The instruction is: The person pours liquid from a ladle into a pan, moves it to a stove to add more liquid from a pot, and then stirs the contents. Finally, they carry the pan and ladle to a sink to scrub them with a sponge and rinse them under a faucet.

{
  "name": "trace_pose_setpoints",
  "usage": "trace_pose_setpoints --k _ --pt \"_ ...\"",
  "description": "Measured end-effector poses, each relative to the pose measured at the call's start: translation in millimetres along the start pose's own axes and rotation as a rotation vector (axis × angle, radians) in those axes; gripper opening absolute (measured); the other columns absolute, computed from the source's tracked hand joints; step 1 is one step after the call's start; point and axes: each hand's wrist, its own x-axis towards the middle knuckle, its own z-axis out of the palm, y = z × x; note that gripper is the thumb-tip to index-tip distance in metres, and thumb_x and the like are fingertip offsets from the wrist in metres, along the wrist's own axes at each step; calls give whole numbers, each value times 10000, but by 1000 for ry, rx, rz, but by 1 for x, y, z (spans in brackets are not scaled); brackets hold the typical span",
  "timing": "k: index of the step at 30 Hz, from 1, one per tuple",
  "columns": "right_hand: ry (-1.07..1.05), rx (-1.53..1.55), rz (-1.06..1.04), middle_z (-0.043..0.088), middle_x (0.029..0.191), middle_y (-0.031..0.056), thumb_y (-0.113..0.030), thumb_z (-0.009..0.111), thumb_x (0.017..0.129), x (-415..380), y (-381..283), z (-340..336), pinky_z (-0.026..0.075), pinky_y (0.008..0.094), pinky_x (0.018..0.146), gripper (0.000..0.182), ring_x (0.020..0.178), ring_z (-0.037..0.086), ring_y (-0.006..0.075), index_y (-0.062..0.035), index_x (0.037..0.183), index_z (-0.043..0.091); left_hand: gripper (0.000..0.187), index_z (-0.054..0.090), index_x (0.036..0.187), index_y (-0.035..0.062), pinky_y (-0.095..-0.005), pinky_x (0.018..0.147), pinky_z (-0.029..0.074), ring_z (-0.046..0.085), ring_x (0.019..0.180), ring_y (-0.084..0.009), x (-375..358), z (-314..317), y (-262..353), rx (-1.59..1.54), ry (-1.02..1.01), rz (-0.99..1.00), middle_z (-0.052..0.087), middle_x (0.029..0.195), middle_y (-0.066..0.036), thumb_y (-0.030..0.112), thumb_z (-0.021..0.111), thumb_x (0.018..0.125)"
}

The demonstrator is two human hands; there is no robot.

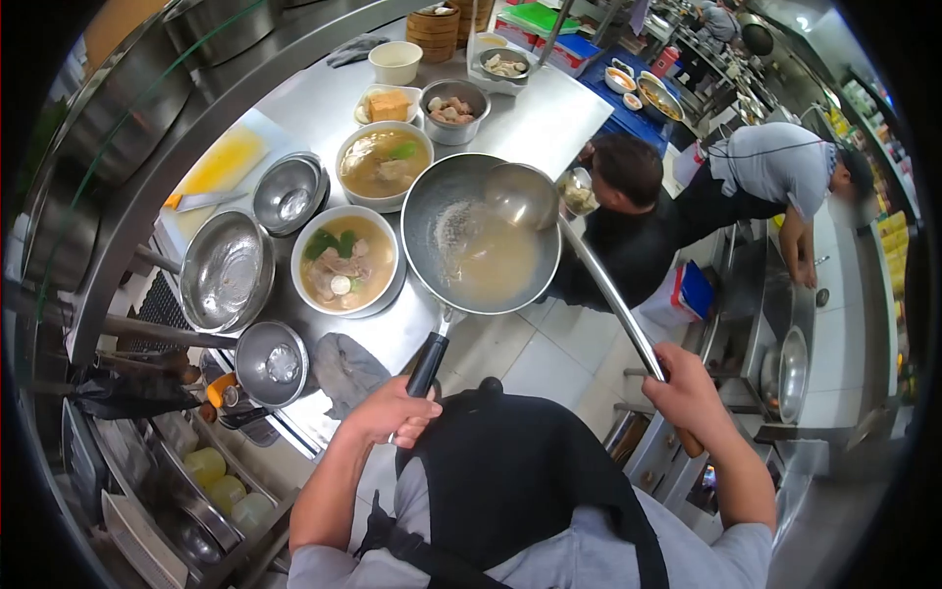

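My left hand is wrapped round the black handle of a pan that holds some cloudy broth. In my right hand is the wooden end of a long metal ladle, whose bowl lies inside the pan at its upper right. Left of the pan stands a white bowl of soup with meat and green leaves. Behind it is a second soup bowl with clear broth and a green leaf. A grey cloth lies at the counter's edge near my left hand.
Steel bowls stand on the left of the counter, near a knife. A pot of meat pieces and a tray with a yellow block stand further back. Two people are at the right.
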Motion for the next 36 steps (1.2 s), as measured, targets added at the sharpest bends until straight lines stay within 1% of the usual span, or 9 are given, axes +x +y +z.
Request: trace_pose_setpoints --k 2,6,8,12,17,18,20,23,36 --pt "40 -74 -49 595 729 227 -114 613 767 0 6 3 476 448 654 211 663 601 379 23 918 563 272 413 747 114 -241 334 252 332 386 -55 0 1 1 5 -6 -5 354 537 35 28 643 864" --pt "63 -179 -18 609 771 262 -98 608 760 1 19 12 482 457 691 259 729 620 417 33 980 571 301 406 700 114 -247 336 260 335 385 -60 0 7 6 -2 9 4 348 527 35 27 646 859" --pt "-10 -229 1 604 760 273 -119 614 782 -4 26 16 471 522 700 226 765 602 466 6 953 534 302 407 696 113 -247 338 262 337 386 -61 0 11 8 18 27 12 348 529 35 30 648 858" --pt "-7 -224 -50 596 739 274 -122 619 781 -17 34 22 477 504 687 201 738 594 466 14 900 531 290 419 705 109 -245 345 270 348 390 -63 5 11 8 25 36 13 356 536 32 36 656 855" --pt "-252 127 184 568 642 128 -92 605 779 -22 42 28 477 384 547 140 593 626 260 19 854 564 286 421 705 106 -243 351 287 367 400 -65 9 7 9 20 35 -13 380 549 25 43 654 858" --pt "-255 130 183 568 642 128 -92 605 779 -22 34 25 477 384 547 140 593 626 260 19 854 564 290 418 695 101 -244 356 301 375 405 -70 9 6 9 12 19 -29 393 556 20 49 650 862" --pt "-388 520 396 554 634 60 -49 587 787 -24 10 12 443 321 451 131 489 582 162 13 902 588 292 416 697 103 -243 356 299 375 406 -68 9 5 9 10 20 -33 392 556 22 49 652 860" --pt "-451 747 417 573 636 54 -3 571 796 -24 8 8 424 288 400 150 406 537 149 20 943 594 287 419 704 106 -242 358 298 374 408 -67 9 1 6 -3 5 -40 390 552 26 51 654 860" --pt "-570 747 339 564 653 53 28 552 812 -19 -54 -13 444 279 413 183 427 554 146 41 991 586 233 443 764 101 -236 323 282 381 378 -56 6 -7 -5 -30 -66 17 400 534 33 81 652 866"
